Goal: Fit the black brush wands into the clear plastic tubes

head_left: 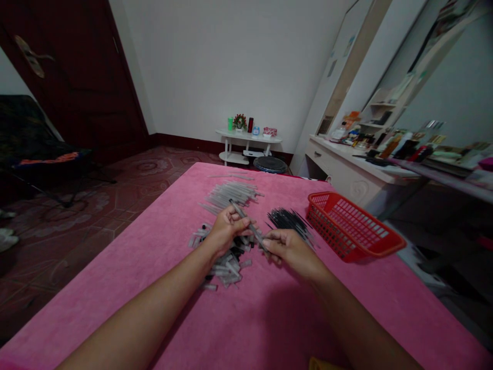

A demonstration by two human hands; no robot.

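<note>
A slim grey pen (246, 220) with a dark end slants between my two hands above the pink cloth. My left hand (228, 228) pinches it around the middle. At its lower end, the fingers of my right hand (284, 246) are closed on it. Under and beside my left hand lies a heap of pen caps (227, 270), pale with some black ones. Clear pen barrels (231, 194) are piled just beyond the hands. To the right of them rests a bunch of dark refills (289, 221).
A red plastic basket (354, 226) stands on the right side of the pink-covered table (154, 267). Beyond the table are a black round stool (270, 164) and a small white shelf table (246, 135). A cluttered dresser (346, 164) is at the right, a folding chair (42, 149) at the left.
</note>
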